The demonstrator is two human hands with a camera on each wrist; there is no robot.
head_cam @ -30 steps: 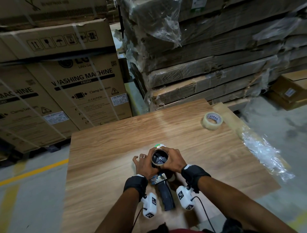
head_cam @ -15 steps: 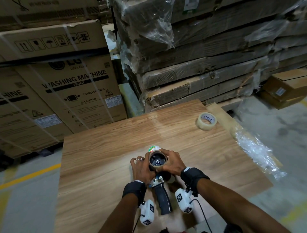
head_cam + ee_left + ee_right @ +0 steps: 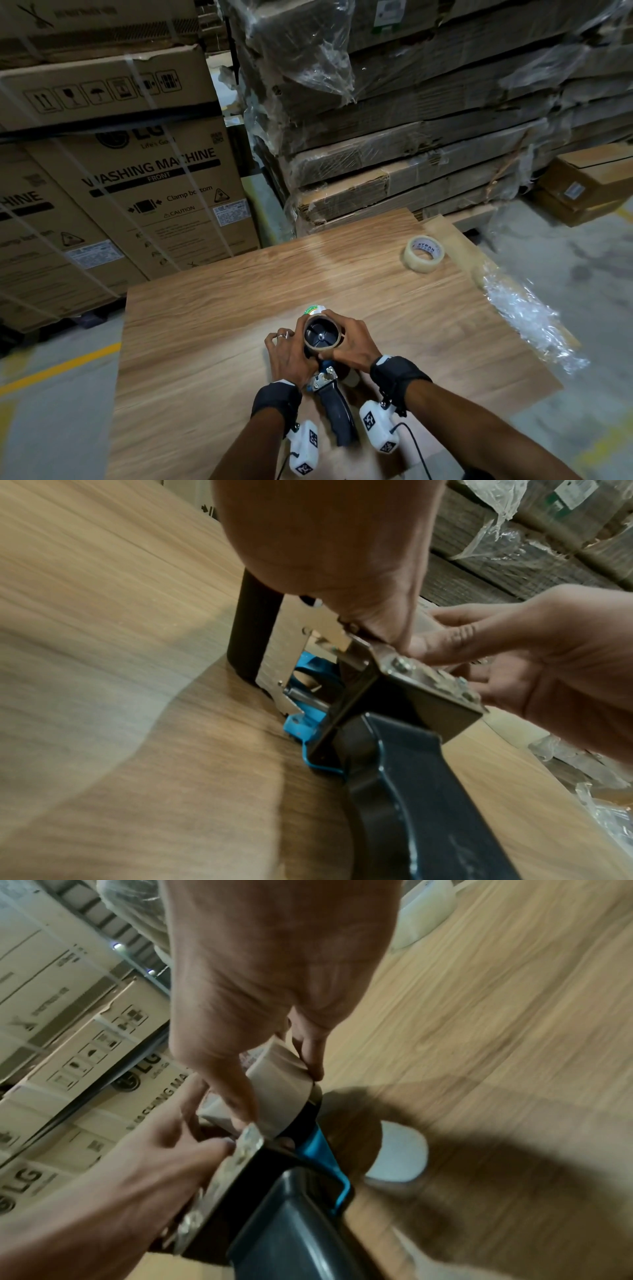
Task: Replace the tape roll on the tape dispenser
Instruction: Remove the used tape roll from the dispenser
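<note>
Right now the person is working the spent cardboard core [image 3: 322, 337] off the hub of the tape dispenser [image 3: 334, 411], which is lying on the wooden surface [image 3: 205, 342] with its dark handle pointing back toward the body. The right hand [image 3: 352, 342] is wrapping the core, its fingers [image 3: 236, 1093] curling round the cardboard wall, while the left hand [image 3: 291, 356] is bracing the dispenser's metal frame [image 3: 428, 680] from the other side, fingers bent against it. By my reading, removal is the step in hand and the core is not yet free; the next move calls for a straight pull along the hub while the frame is kept pinned, then a reach for the fresh tape roll [image 3: 424, 253], which is sitting well apart near the far right corner of the surface. Its inner ring is showing "STRAN". Behind, a carton [image 3: 137, 192] is reading "LG", "WASHING MACHINE", "FRONT", "Clamp bottom" and "CAUTION".
</note>
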